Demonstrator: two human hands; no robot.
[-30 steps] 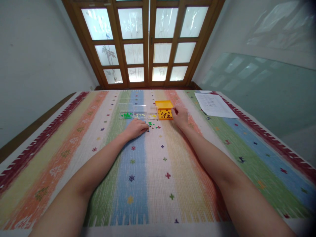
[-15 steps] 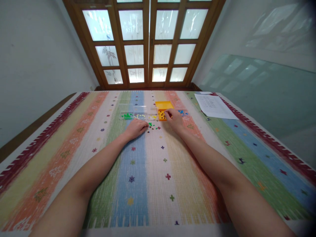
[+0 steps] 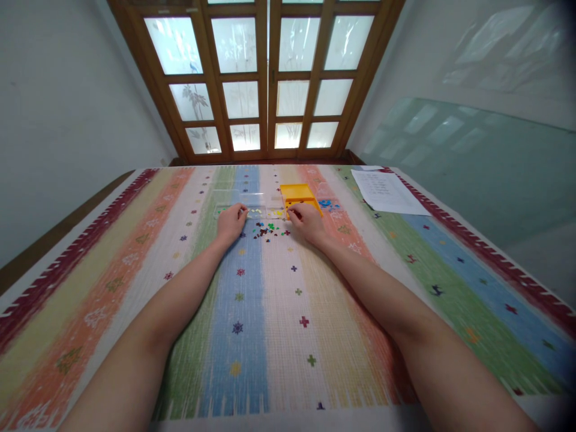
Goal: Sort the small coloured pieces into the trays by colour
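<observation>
My left hand [image 3: 231,221] is over the clear box at the left, covering most of its green pieces. Its thumb and fingertips are pinched together; whatever they hold is too small to make out. My right hand [image 3: 306,222] lies across the front of the open yellow box [image 3: 297,191], its fingers closed at the box's left corner on something I cannot make out. Between the hands, a loose pile of tiny green, dark and blue pieces [image 3: 266,231] is scattered on the cloth. Behind it, clear boxes contain pale pieces [image 3: 254,212] and yellow pieces [image 3: 276,213].
Blue pieces [image 3: 329,205] sit in a clear box right of the yellow one. A printed sheet of paper [image 3: 387,192] lies at the far right of the striped tablecloth [image 3: 283,336]. Wooden glass-paned doors [image 3: 269,78] stand beyond the table.
My left hand has shifted left, from beside the loose pile to the green pieces' box. The right hand has come left and nearer, from above the yellow box to its front corner.
</observation>
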